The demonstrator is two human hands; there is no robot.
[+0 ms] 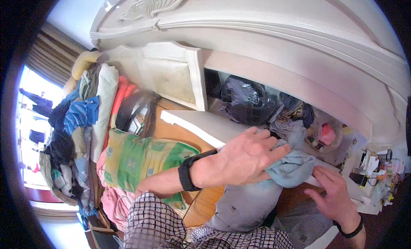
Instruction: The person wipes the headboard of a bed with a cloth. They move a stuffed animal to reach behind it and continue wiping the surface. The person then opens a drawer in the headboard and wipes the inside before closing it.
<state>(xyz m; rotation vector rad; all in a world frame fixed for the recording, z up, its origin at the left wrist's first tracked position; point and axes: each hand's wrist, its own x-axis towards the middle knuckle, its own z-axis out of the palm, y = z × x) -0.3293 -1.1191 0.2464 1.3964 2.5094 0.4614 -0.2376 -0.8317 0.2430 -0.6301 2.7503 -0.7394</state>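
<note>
A light blue cloth garment [292, 168], bunched up, is gripped by my left hand [246, 157], whose fingers are curled over its upper left side. What the bunched folds contain cannot be seen. At the garment's right edge is my right hand [332, 191], thumb and fingers apart, the fingertips close to the fabric or touching it. Below the garment, a grey piece of clothing [244, 206] lies over my lap area, beside my checked clothing [152, 223]. Both wrists wear dark bands.
Ahead, an opened cream cabinet compartment holds a black plastic bag [248, 99], crumpled clothes [291, 125] and a clear bag with a pink item [328, 133]. A green patterned pillow [143, 163] and heaped clothes [77, 120] lie left. Small items crowd a white surface [364, 163] right.
</note>
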